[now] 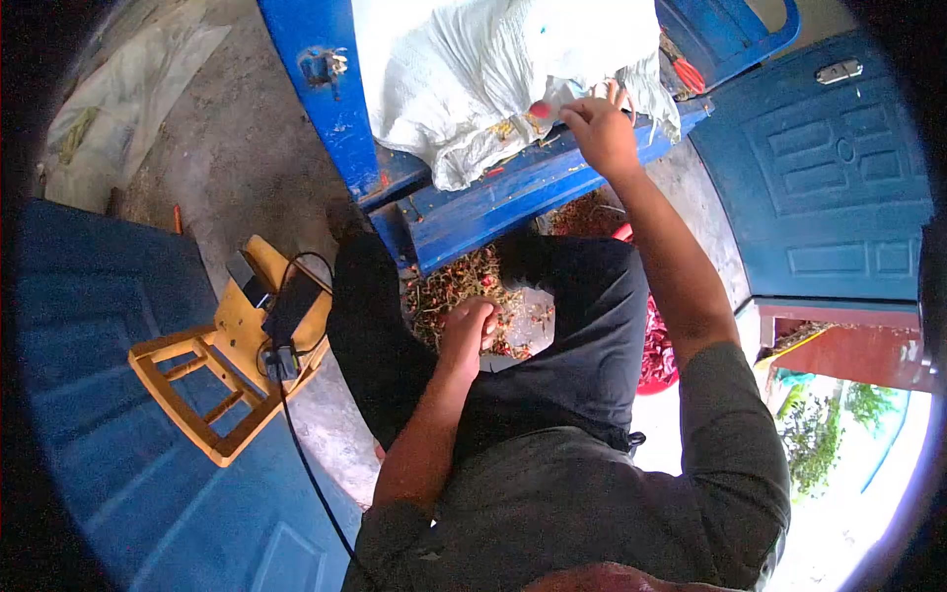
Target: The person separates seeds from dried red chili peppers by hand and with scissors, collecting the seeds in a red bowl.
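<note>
My left hand [467,333] is closed in a loose fist between my knees, above a heap of dry stems and red bits [434,301]. Whatever it may hold is hidden. My right hand [600,126] reaches forward over the blue ledge, beside the mouth of a white woven sack [464,74]. Some of its fingers are stretched out and apart, and I make out nothing held in them. Just left of its thumb is a small, blurred red piece [540,110], possibly a chili pepper. Yellowish and red scraps lie along the sack's edge.
A red basin [659,387] of dark red dried chilies stands by my right thigh. Red-handled scissors [688,75] lie at the ledge's right end. On the left, a wooden chair [222,395] carries a black device, its cable running toward me. Blue doors [829,178] flank both sides.
</note>
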The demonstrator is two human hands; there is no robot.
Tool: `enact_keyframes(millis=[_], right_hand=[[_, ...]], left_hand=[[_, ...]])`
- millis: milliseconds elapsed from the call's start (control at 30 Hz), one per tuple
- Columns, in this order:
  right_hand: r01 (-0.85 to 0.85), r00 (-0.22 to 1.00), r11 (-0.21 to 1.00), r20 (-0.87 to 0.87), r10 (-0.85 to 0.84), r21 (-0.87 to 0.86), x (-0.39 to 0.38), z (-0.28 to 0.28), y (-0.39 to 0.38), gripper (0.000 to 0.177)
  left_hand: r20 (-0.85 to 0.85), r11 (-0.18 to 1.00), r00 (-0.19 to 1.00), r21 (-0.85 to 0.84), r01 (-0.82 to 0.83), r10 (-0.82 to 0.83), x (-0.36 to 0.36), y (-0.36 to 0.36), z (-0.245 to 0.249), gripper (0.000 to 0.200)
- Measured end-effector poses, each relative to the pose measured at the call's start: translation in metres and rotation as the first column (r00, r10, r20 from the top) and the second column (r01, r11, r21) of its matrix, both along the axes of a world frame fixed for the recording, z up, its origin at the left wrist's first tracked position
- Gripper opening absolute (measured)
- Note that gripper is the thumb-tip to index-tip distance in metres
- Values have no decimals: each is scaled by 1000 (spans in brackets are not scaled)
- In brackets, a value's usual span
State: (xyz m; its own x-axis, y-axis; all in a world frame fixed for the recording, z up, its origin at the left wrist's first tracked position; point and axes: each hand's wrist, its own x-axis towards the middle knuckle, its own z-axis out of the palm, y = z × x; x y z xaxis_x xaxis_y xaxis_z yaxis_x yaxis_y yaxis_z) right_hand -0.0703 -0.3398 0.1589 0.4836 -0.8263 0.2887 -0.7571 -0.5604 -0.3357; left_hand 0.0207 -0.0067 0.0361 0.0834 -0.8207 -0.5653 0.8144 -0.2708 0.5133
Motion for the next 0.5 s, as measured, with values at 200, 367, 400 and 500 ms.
enact_keyframes(millis=[200,367,400,500], right_hand=[[-63,997,978,56,53,199,-23,6,27,28],[-81,995,993,63,75,85,-15,1,29,36],[-89,995,996,38,90,-12,-13,2,32,39],[-98,995,990,-35,95,-97,-4,6,35,38]], left_hand=[[-10,998,998,-8,55,-55,-9,3,-1,15],[24,999,998,4,51,-51,-10,4,-6,17],[28,999,998,5,51,-51,-10,5,-9,17],[31,998,998,-26,51,-51,-10,7,-13,17]])
